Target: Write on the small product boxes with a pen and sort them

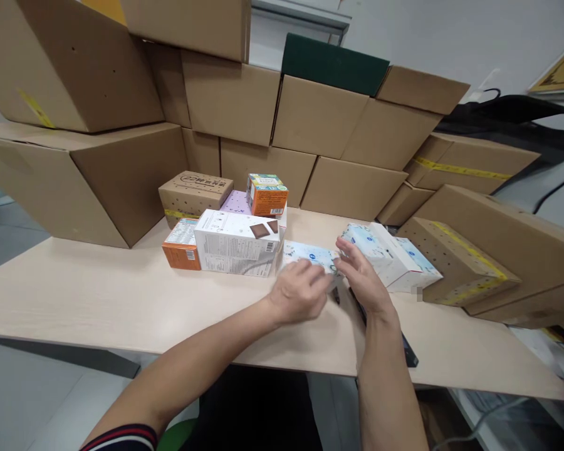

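My left hand (298, 291) and my right hand (364, 275) meet over a small light-blue patterned box (308, 254) lying flat on the pale wooden table (98, 294). Both hands have their fingers on its near right end. Just to the right lies a larger white and light-blue box (395, 257), touching or nearly touching my right hand's fingers. A dark flat object (408, 354) lies under my right forearm, mostly hidden.
Left of my hands stand a white box (237, 250), an orange box (182, 245), a lilac box (237, 202) with an orange-and-teal box (266, 194) on top, and a small brown carton (192, 194). Large cardboard cartons (310, 119) wall the table's back and both sides.
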`<move>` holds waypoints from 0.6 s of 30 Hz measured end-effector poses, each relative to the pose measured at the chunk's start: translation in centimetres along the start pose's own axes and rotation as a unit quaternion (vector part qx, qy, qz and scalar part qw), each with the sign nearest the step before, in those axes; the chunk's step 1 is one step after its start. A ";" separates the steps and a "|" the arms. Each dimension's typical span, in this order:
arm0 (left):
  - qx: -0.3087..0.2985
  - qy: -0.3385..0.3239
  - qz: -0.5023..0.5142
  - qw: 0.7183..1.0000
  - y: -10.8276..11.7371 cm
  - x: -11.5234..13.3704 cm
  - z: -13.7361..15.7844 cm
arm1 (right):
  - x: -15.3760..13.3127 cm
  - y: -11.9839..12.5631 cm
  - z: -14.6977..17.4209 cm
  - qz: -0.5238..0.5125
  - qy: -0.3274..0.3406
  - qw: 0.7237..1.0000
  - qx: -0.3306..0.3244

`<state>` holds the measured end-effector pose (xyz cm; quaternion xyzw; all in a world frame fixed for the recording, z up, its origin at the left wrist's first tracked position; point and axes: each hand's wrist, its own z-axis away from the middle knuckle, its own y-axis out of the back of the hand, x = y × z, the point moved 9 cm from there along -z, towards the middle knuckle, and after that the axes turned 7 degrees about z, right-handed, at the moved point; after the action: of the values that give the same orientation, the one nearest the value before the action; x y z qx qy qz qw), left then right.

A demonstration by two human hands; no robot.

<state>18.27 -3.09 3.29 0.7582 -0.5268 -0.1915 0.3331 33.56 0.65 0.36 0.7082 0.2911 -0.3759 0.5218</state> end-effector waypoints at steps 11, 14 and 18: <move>-0.144 0.236 -0.097 0.956 -0.4 -3.8 0.1 | 2.6 0.1 -0.7 0.094 -0.069 0.993 0.020; -0.120 0.230 -0.095 0.961 0.4 -3.7 -0.2 | 1.7 0.2 -0.4 0.016 -0.037 0.999 0.012; -0.109 0.209 -0.092 0.967 0.7 -3.1 -0.4 | 1.0 0.3 0.0 -0.045 -0.029 0.999 0.009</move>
<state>16.88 -0.22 3.87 0.7856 -0.3493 -0.1149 0.4976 34.32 0.61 -0.30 0.6881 0.3040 -0.4220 0.5060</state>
